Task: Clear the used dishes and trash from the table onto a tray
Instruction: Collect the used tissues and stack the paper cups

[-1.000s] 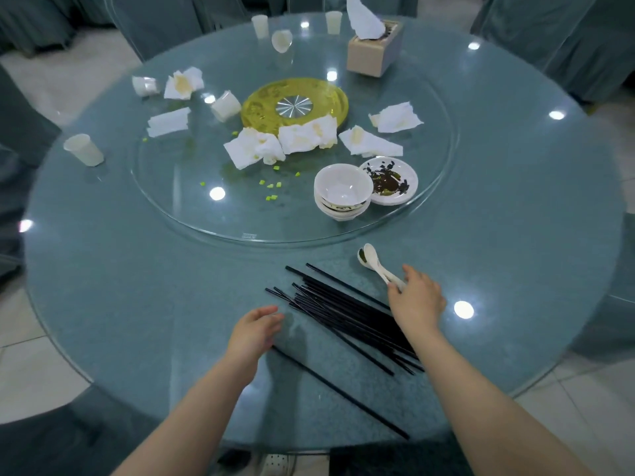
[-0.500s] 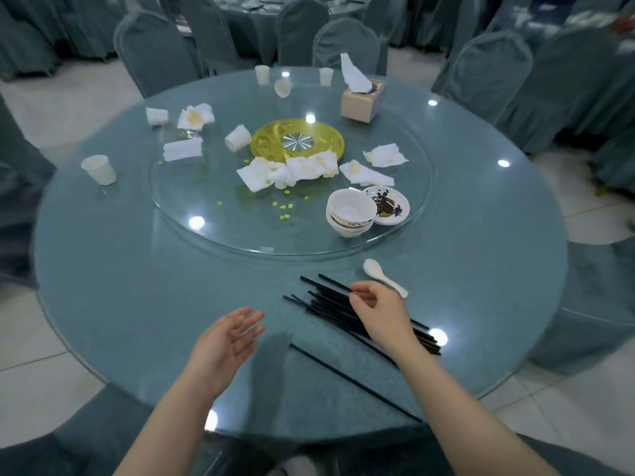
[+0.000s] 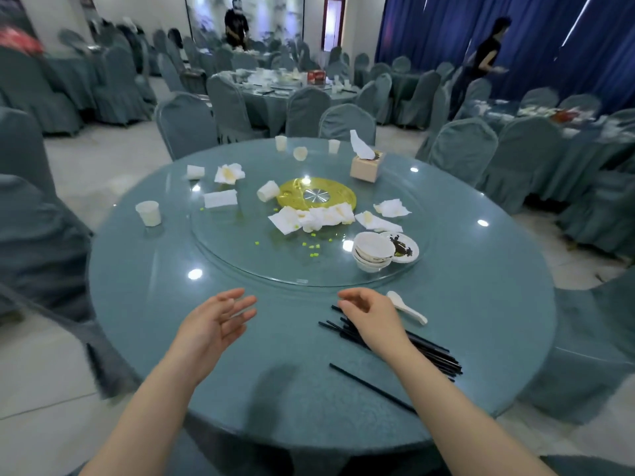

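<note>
Both hands lifted off the chopsticks (image 3: 395, 341), empty.
My left hand (image 3: 214, 321) is spread, my right hand (image 3: 369, 317) loosely curled over the gathered pile beside the spoon (image 3: 405, 305); I see no tray, so next means fetching one.

Empty hands (image 3: 372, 319) above black chopsticks (image 3: 426, 353) on round table (image 3: 144, 286)

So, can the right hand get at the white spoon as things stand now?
Probably yes. The right hand hovers over the chopsticks, holding nothing, and the spoon lies on the table just beside it, on its right. Nothing stands between them or covers the spoon.
</note>
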{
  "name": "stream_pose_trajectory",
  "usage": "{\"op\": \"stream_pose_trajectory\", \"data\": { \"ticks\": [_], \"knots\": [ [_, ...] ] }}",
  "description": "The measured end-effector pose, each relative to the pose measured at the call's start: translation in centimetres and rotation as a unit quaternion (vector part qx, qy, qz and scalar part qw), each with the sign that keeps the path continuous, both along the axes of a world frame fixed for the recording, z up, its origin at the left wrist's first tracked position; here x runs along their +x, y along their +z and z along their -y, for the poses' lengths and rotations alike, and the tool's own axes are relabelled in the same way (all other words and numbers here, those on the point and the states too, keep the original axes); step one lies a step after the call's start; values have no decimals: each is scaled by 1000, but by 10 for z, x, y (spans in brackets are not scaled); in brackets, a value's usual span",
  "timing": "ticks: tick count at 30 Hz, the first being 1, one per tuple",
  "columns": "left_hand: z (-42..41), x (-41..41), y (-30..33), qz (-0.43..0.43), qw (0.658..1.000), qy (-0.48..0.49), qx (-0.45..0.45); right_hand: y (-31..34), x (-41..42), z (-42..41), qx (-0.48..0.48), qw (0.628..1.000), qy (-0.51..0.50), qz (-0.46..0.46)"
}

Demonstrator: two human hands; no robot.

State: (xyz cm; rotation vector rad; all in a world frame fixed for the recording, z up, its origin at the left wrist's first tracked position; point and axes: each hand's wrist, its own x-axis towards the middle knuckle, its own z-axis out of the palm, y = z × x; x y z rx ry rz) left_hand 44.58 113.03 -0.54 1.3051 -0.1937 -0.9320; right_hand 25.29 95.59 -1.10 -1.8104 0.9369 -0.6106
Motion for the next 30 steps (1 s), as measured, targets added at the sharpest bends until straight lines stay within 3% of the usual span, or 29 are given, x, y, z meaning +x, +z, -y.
{"op": "stream_pose_trajectory", "data": {
  "ticks": [12, 19, 25, 30],
  "knots": [
    [-67, -25, 46, 102, 994, 35, 1, 43, 34, -69, 31, 992, 102, 73],
    [-183, -13, 101, 221, 971, 94, -19, 98, 77, -175, 70, 960, 223, 153],
    [-286, 12, 160, 252, 947, 178, -89, 178, 138, -294, 34, 916, 327, 228],
    [-416, 47, 190, 334, 919, 198, -66, 212, 186, -413, -1, 889, 370, 270]
  ]
}}
